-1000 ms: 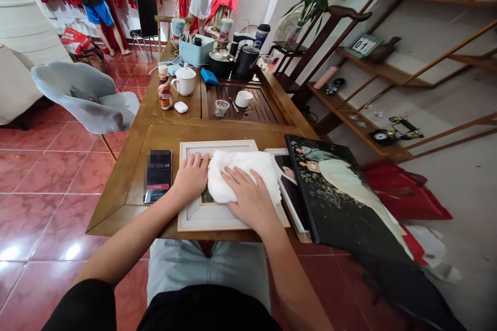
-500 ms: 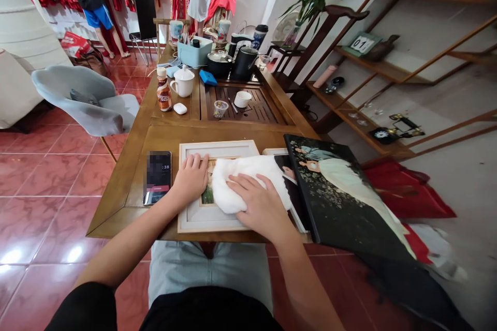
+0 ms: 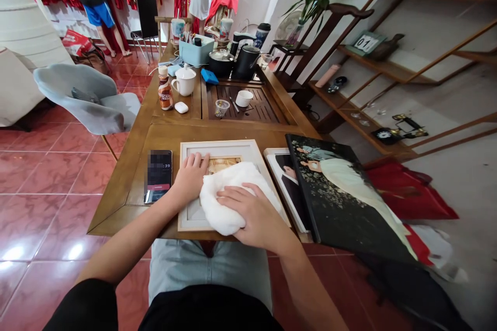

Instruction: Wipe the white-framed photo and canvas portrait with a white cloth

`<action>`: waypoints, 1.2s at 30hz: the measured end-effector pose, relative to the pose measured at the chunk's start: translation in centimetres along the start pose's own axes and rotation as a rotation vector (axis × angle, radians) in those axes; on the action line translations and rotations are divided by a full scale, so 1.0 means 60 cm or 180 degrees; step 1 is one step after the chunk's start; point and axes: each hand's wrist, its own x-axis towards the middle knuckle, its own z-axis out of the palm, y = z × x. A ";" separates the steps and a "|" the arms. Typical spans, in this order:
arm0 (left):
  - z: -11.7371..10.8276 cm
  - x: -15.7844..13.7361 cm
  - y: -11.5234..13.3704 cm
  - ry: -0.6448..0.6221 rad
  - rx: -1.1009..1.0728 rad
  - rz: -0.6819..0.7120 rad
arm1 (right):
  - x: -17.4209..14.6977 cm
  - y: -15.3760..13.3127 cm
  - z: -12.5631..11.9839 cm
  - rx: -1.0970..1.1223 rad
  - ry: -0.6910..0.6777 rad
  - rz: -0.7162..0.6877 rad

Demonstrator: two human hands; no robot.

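Observation:
A light wooden picture frame (image 3: 217, 144) with a white mat lies flat near the table's front edge. My left hand (image 3: 190, 178) rests open on its left side, fingers stretched over the mat. Under my right hand (image 3: 252, 214) is a folded, fluffy white cloth (image 3: 221, 212), pressed against the frame's lower part, with the fingers bent over it. The cloth hides much of the picture; a yellowish strip (image 3: 224, 164) of it shows above.
Left of the frame lies a phone (image 3: 158, 176). To the right, a large dark photo panel (image 3: 341, 191) overlaps a smaller white-edged photo (image 3: 289, 186). Farther back stand a drink bottle (image 3: 165, 89), a white lidded mug (image 3: 184, 81) and a tea tray (image 3: 267, 106). Two people are in the background.
My right hand has drawn the white cloth toward me and slightly left, uncovering the picture's top and the frame's right side. My left hand stays in place.

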 end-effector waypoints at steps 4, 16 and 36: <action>-0.003 0.000 0.001 -0.0024 0.0069 0.0001 | 0.000 0.012 0.000 -0.0186 0.0110 0.0195; -0.001 -0.002 0.002 0.0043 0.0060 0.0005 | -0.002 0.013 0.001 -0.0318 0.0120 0.0151; -0.008 -0.003 0.004 -0.0018 0.0020 -0.0026 | 0.039 0.031 0.016 -0.0807 0.0489 0.0608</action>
